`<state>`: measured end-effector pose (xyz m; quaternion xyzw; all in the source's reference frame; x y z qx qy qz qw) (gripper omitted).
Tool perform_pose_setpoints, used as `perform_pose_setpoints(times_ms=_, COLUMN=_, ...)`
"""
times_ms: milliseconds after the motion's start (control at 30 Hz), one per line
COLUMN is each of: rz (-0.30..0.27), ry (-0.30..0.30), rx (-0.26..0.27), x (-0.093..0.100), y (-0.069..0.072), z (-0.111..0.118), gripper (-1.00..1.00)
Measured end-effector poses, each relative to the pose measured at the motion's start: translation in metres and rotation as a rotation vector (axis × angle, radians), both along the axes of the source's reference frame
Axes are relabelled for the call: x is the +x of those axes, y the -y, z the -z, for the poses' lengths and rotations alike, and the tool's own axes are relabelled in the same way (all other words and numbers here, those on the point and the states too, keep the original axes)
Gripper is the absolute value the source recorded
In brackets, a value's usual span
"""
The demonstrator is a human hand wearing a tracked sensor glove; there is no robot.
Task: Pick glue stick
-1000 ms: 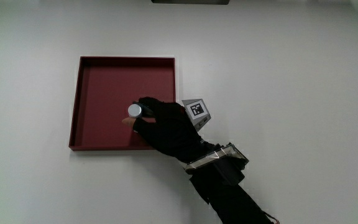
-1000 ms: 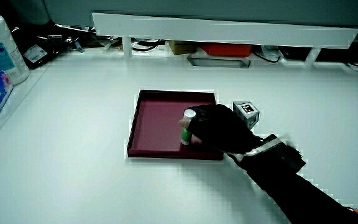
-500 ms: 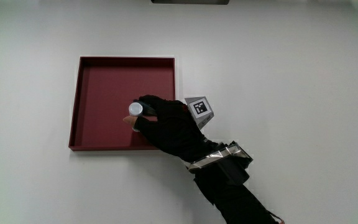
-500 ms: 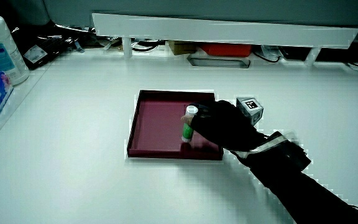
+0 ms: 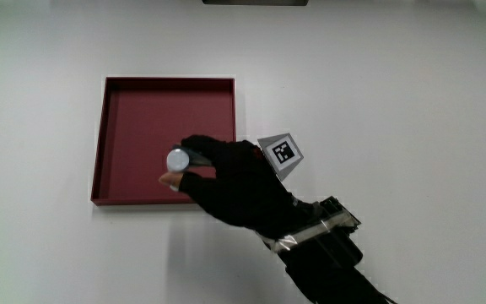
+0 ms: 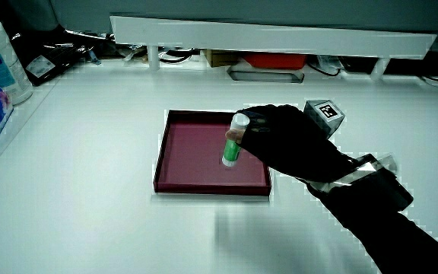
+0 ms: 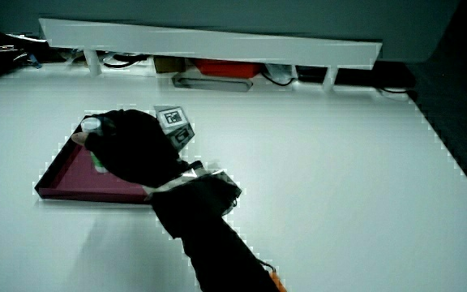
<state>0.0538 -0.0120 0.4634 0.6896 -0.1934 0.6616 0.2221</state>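
Green-bodied glue stick [image 6: 233,144], white cap up: we saw the hand [image 5: 234,181] pinching it in its fingers above the red tray [image 5: 133,110], near the tray's person-side edge.

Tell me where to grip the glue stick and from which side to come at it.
Grip the glue stick around its green barrel, just under the white cap, coming from the side. It stands nearly upright over the red tray, so its round sides are exposed, as the hand holds it now.

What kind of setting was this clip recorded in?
Probably a lab or workshop bench: a plain white table with a low white partition, cables and gear past it, and one dark red tray where the hand grips a glue stick.
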Motion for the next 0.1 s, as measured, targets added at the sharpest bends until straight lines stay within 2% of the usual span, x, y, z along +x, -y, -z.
perform_pose_setpoints(times_ms=33, rz=0.010, ry=-0.003, rx=0.015, x=-0.0002, y=-0.0018, z=0.0036, gripper=1.00)
perform_pose_setpoints(times_ms=100, rz=0.025, ry=0.041, rx=0.021, x=-0.0021, y=-0.0063, z=0.0136, gripper=1.00)
